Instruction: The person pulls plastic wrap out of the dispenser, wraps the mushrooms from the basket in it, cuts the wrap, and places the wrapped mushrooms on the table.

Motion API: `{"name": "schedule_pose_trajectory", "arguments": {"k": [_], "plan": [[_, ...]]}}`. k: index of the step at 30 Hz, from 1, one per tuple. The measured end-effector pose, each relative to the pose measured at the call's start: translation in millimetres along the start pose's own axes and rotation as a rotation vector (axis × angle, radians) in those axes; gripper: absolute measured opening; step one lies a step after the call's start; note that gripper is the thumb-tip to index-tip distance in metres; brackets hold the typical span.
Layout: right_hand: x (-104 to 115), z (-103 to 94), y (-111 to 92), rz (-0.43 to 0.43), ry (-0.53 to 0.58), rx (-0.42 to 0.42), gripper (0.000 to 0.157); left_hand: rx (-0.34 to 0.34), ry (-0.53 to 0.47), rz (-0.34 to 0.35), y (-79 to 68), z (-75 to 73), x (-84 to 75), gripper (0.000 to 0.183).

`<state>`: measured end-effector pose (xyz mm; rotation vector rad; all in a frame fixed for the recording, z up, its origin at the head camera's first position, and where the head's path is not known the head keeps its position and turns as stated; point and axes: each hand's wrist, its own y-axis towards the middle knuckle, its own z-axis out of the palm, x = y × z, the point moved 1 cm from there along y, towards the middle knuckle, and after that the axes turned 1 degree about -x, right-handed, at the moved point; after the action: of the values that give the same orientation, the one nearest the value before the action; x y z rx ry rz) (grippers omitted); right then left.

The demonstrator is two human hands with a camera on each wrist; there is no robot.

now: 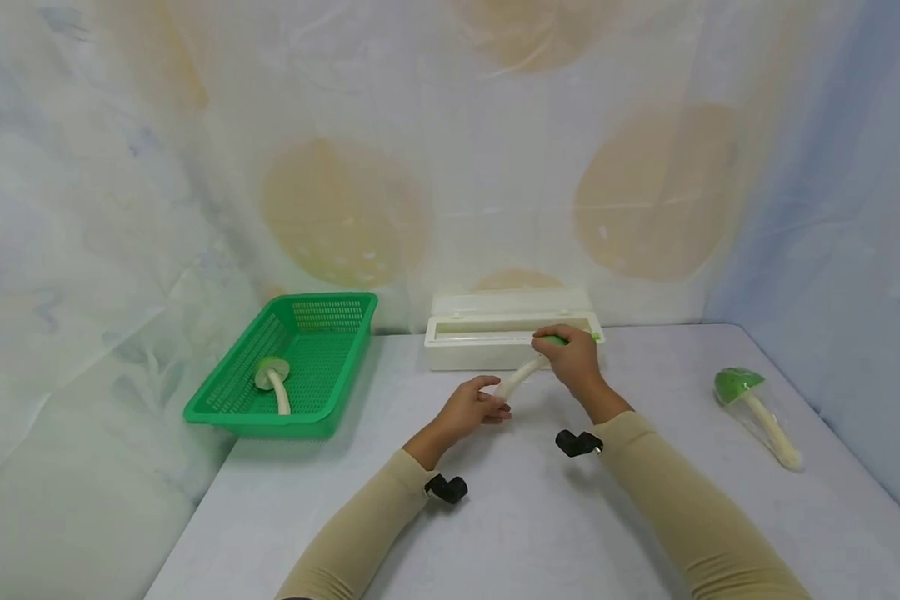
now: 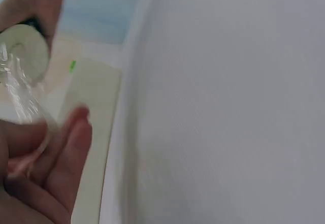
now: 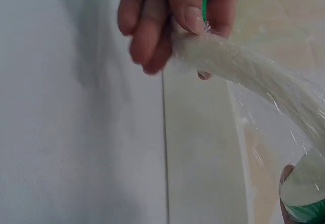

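A model mushroom with a green cap and a pale curved stem (image 1: 525, 372) is held between both hands, with clear film around it. My right hand (image 1: 576, 360) grips the cap from above. My left hand (image 1: 465, 410) pinches the film-covered stem end between thumb and fingers, its other fingers extended. In the right wrist view the film lies wrinkled along the stem (image 3: 249, 69), and part of the green cap (image 3: 307, 211) shows at lower right. The left wrist view shows the cap's pale underside (image 2: 30, 51). Just behind the hands stands a white cling film box (image 1: 465, 357), lid raised.
A green plastic basket (image 1: 337, 400) at the left holds an unheld green-capped mushroom (image 1: 272, 374). Toward the table's right edge lies a film-wrapped mushroom (image 1: 765, 421). Patterned plastic sheeting (image 1: 495, 167) hangs behind and beside the white table (image 1: 525, 533).
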<state>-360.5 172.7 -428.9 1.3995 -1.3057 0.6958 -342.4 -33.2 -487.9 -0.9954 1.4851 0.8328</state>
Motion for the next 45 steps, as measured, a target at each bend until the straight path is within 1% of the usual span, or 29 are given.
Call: {"name": "schedule_pose_trajectory", "arguments": {"k": [2,4,6,7,9,10,12,14,15,17,20,21,24,27,31,35,37,39,42,45], "plan": [[0.8,4.3,-2.9,-0.044,-0.018,-0.014,0.022,-0.045,-0.108,-0.052,2.1,0.6,0.4,0.046],[1.1,8.3,-5.1,-0.076,-0.040,-0.018,0.022,-0.080,-0.216,-0.088,3.6,0.8,-0.3,0.046],[0.3,11.7,-6.7,-0.095,-0.041,-0.013,0.020,-0.096,-0.285,-0.119,4.7,0.6,-1.6,0.046],[-0.4,13.2,-7.5,-0.100,-0.037,-0.004,0.018,-0.101,-0.296,-0.135,4.8,0.7,-2.3,0.046],[-2.0,16.0,-9.2,-0.095,-0.012,0.026,0.016,-0.092,-0.241,-0.156,4.7,1.2,-3.4,0.043],[-2.8,17.2,-10.1,-0.092,0.008,0.039,0.015,-0.076,-0.192,-0.166,4.3,2.0,-4.0,0.040],[-3.8,19.3,-11.7,-0.099,0.056,0.055,0.014,-0.032,-0.061,-0.171,3.1,3.7,-5.0,0.033],[-3.2,21.7,-12.9,-0.120,0.094,0.053,0.014,0.008,0.078,-0.147,1.6,5.4,-5.5,0.024],[-2.4,23.2,-13.2,-0.135,0.105,0.052,0.014,0.019,0.131,-0.130,1.1,6.1,-5.8,0.022],[-1.2,25.6,-14.3,-0.167,0.102,0.042,0.014,0.026,0.229,-0.091,0.8,8.2,-6.3,0.022],[-0.5,29.0,-15.9,-0.176,0.118,0.018,0.014,0.007,0.316,-0.052,1.8,11.1,-6.2,0.027],[-1.2,30.1,-16.4,-0.167,0.134,0.018,0.014,-0.002,0.334,-0.052,1.8,12.1,-6.4,0.028],[-4.3,33.3,-17.3,-0.126,0.208,0.014,0.016,-0.025,0.323,-0.085,2.6,14.7,-5.2,0.025],[-8.7,35.9,-18.7,-0.080,0.261,0.015,0.017,-0.034,0.280,-0.120,2.4,16.6,-4.2,0.018],[-17.1,37.7,-22.3,-0.027,0.255,-0.015,0.015,-0.032,0.240,-0.115,1.7,18.0,-3.3,0.010],[-24.4,39.6,-25.6,0.033,0.233,-0.021,0.017,-0.035,0.255,-0.130,-0.4,18.7,-1.6,0.007],[-25.3,40.0,-25.8,0.040,0.219,-0.026,0.018,-0.029,0.260,-0.142,-1.5,19.0,-0.1,0.007],[-23.8,39.9,-25.2,0.025,0.194,-0.033,0.017,-0.021,0.255,-0.147,-2.5,19.3,0.9,0.009],[-18.3,38.5,-23.5,-0.018,0.153,-0.041,0.018,-0.010,0.232,-0.125,-3.0,18.8,1.1,0.010],[-13.2,35.3,-22.4,-0.035,0.125,-0.030,0.020,0.004,0.227,-0.104,-3.0,16.9,0.9,0.014]]}}
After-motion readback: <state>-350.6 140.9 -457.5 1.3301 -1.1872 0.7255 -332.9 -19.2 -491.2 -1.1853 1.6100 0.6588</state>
